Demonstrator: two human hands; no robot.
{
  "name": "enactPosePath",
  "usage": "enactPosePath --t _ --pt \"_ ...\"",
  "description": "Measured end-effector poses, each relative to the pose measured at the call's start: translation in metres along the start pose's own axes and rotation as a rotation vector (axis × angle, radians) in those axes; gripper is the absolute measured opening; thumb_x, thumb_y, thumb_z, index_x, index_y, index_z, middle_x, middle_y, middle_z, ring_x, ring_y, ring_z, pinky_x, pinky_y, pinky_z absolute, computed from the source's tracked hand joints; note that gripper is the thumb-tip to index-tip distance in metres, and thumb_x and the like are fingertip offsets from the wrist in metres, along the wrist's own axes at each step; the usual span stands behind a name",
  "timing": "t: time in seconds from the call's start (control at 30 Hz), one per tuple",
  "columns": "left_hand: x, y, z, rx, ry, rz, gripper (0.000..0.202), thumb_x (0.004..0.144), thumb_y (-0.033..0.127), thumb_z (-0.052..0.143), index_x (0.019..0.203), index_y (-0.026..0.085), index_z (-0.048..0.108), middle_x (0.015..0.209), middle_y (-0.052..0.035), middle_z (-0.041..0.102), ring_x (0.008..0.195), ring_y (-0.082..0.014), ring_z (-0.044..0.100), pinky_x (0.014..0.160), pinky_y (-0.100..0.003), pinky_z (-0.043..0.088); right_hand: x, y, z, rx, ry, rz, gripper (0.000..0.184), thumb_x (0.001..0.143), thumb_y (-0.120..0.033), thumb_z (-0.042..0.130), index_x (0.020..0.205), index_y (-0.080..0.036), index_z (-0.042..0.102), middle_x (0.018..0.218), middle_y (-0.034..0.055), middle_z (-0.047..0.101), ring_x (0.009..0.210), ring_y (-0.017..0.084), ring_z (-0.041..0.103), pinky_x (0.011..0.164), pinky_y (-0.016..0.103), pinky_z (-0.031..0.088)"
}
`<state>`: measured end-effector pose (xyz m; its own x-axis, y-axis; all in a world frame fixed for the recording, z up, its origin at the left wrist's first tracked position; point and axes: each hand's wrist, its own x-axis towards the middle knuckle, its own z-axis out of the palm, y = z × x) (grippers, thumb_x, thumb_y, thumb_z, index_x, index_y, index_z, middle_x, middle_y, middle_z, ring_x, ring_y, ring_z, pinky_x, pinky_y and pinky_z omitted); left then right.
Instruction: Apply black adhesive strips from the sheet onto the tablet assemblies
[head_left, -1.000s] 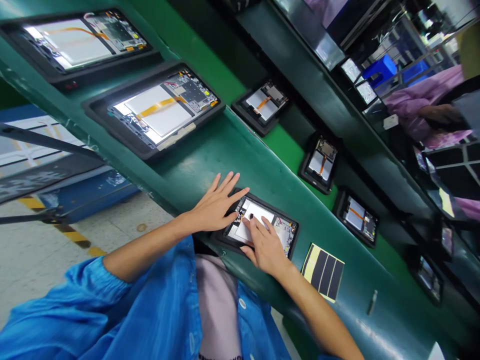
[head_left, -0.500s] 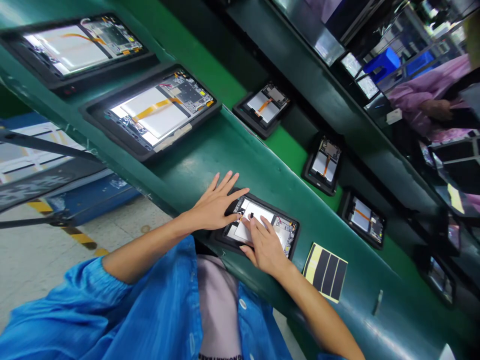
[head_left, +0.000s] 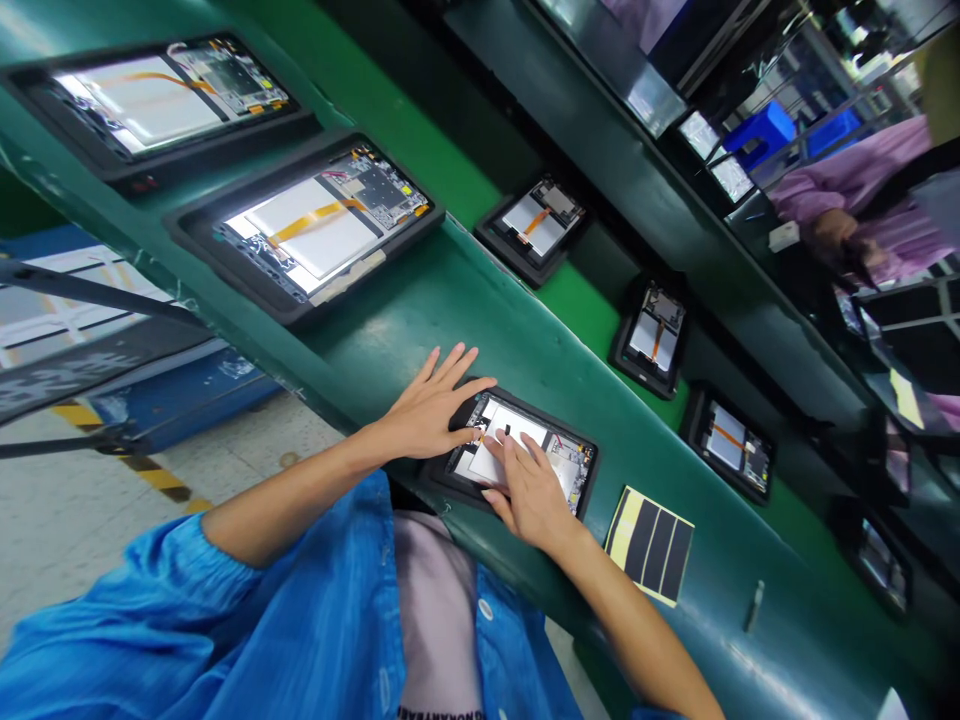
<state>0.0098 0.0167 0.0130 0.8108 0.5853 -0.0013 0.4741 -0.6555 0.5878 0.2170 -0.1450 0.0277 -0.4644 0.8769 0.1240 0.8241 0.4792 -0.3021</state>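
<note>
The person's bare right hand (head_left: pixel 531 490) hides a good chunk of the opened tablet with a white panel in a black tray (head_left: pixel 525 418), on the dark green bench (head_left: pixel 405 300), and can't tell if those fingertips pinch anything; the bare left hand (head_left: pixel 429 415) is spread wide at its left end. Count: two more black-trayed opened tablets (head_left: pixel 319 240) there, four smaller-looking ones (head_left: pixel 541 222) on the bright green strip (head_left: pixel 577 300), rightmost too dim to read, plus one yellow-edged sheet with black strips (head_left: pixel 651 545).
</note>
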Motion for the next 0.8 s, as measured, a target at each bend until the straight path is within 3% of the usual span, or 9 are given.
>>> enactPosePath --t 0.33,0.4,0.47,0.53,0.6,0.67,0.8 --pt "0.002 0.004 0.002 0.004 0.028 -0.029 0.076 0.088 0.053 0.072 0.153 0.024 0.046 0.175 -0.0177 0.011 0.161 -0.0408 0.005 0.127 -0.069 0.008 0.003 -0.001 -0.004 0.035 0.076 -0.011 0.083 0.107 -0.027 0.046 0.166 -0.008 -0.009 0.147 0.0196 0.061 0.143 0.030 0.051 0.117 0.057 0.042" --pt "0.001 0.003 0.003 -0.003 0.035 -0.022 0.077 0.087 0.055 0.072 0.153 0.024 0.046 0.174 -0.0178 0.011 0.161 -0.0413 0.005 0.127 -0.069 0.008 0.004 -0.002 -0.007 0.098 0.130 0.019 0.081 0.106 -0.024 0.048 0.167 -0.011 -0.004 0.142 0.0170 0.065 0.138 0.028 0.056 0.115 0.054 0.044" --pt "0.000 0.001 0.004 -0.029 0.051 -0.002 0.079 0.089 0.058 0.070 0.155 0.024 0.045 0.174 -0.0172 0.011 0.161 -0.0409 0.005 0.128 -0.069 0.007 0.005 -0.004 -0.010 0.181 0.223 0.098 0.074 0.105 -0.023 0.052 0.166 -0.016 0.011 0.131 0.0132 0.071 0.126 0.026 0.063 0.113 0.052 0.044" --pt "-0.003 -0.002 0.005 -0.077 0.093 0.006 0.078 0.092 0.058 0.065 0.157 0.023 0.042 0.174 -0.0166 0.014 0.161 -0.0387 0.009 0.129 -0.066 0.010 0.008 -0.008 -0.012 0.244 0.323 0.222 0.056 0.104 -0.024 0.056 0.157 -0.021 0.037 0.117 0.0086 0.073 0.111 0.024 0.066 0.108 0.049 0.046" --pt "-0.006 -0.005 0.005 -0.142 0.158 -0.008 0.074 0.095 0.055 0.061 0.158 0.021 0.041 0.173 -0.0162 0.021 0.161 -0.0354 0.015 0.130 -0.063 0.014 0.012 -0.014 -0.014 0.270 0.367 0.342 0.029 0.103 -0.026 0.059 0.132 -0.025 0.059 0.107 0.0057 0.071 0.101 0.023 0.065 0.100 0.045 0.047" --pt "-0.011 -0.005 0.006 -0.197 0.222 -0.024 0.067 0.097 0.051 0.057 0.154 0.019 0.045 0.170 -0.0160 0.030 0.160 -0.0330 0.022 0.130 -0.059 0.019 0.018 -0.020 -0.015 0.292 0.344 0.418 0.010 0.103 -0.027 0.058 0.109 -0.024 0.066 0.102 0.0046 0.068 0.097 0.021 0.062 0.092 0.040 0.046" --pt "-0.022 -0.004 0.008 -0.220 0.289 -0.006 0.052 0.099 0.047 0.056 0.142 0.019 0.058 0.165 -0.0151 0.041 0.157 -0.0314 0.031 0.129 -0.058 0.025 0.031 -0.030 -0.013 0.312 0.183 0.451 0.013 0.105 -0.026 0.054 0.099 -0.023 0.065 0.099 0.0032 0.066 0.097 0.020 0.060 0.090 0.038 0.039"
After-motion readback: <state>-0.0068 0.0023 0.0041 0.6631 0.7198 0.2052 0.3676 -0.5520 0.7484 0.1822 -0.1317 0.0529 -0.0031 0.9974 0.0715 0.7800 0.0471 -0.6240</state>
